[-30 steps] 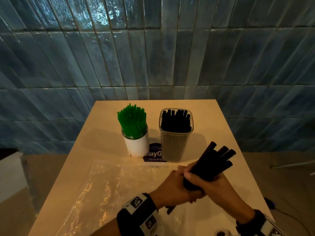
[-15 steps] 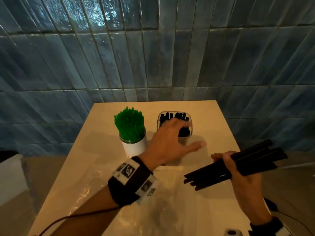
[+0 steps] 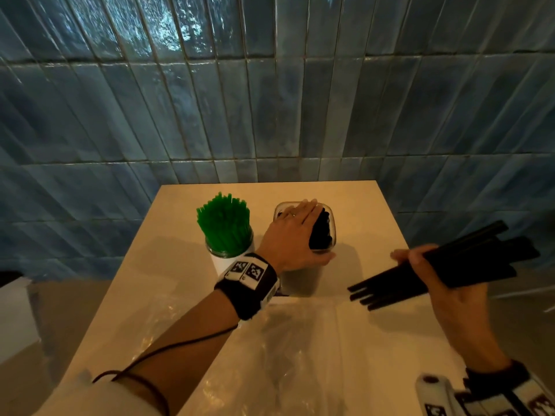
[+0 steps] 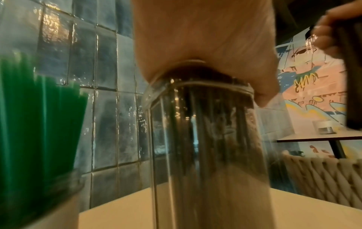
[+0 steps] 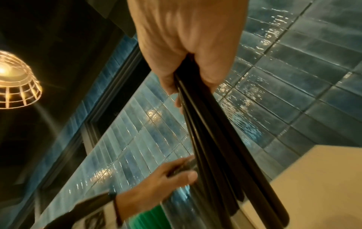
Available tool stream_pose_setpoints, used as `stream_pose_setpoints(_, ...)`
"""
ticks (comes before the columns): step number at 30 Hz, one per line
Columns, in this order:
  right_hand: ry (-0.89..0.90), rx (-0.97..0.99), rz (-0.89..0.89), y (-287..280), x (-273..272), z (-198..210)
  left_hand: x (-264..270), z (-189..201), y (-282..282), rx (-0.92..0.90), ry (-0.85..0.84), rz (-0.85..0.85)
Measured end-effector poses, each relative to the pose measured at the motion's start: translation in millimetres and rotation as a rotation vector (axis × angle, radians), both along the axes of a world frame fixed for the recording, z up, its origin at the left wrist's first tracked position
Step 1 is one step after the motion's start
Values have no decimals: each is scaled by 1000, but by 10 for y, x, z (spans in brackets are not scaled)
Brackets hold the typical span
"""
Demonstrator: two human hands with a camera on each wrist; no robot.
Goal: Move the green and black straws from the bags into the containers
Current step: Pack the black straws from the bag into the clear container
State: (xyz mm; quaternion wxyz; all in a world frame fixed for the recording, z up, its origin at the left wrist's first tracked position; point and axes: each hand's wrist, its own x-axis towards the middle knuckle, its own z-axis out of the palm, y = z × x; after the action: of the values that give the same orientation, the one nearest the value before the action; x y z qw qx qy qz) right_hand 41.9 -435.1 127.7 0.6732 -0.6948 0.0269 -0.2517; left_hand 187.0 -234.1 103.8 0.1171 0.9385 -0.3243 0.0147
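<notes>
Since a second ago the two hands have parted: then both clasped one bundle of black straws low in the middle of the head view, whereas now the left hand (image 3: 292, 235) lies flat on top of the clear container (image 3: 303, 267) at the centre of the frame, and the right hand (image 3: 444, 283) has carried the bundle of black straws (image 3: 468, 265) out to the right edge. Left fingers (image 3: 303, 210) are straight and close together, pressing the black straws in the container (image 3: 322, 232) over to its right side; the thumb reaches down the near wall. In the left wrist view the palm (image 4: 205, 38) sits on the container's rim (image 4: 195, 83), with dark straws showing through the clear wall. The right hand's fingers are curled round the held bundle, which lies almost level and fans out at both ends, above the bench (image 3: 354, 199) and apart from the container. Green straws (image 3: 223, 225) stand upright in a white cup (image 3: 220, 261) just left of the clear container. Crumpled clear bags (image 3: 270, 349) lie flat on the bench in the lower middle of the frame. Blue wall tiles (image 3: 270, 85) fill the upper half.
</notes>
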Motion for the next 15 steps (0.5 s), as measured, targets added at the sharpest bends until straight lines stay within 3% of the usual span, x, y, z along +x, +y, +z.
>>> stream_pose_setpoints(5, -146, -15, 89, -26, 303, 511, -251, -46, 4, -132, -63, -17)
stream_pose_setpoints(9, -239, 29, 205, 234, 581, 939, -374, -199, 22, -242, -268, -79)
stream_pose_setpoints(15, -138, 4, 281, 606, 942, 1028, -495, -295, 44, -212, -335, -120)
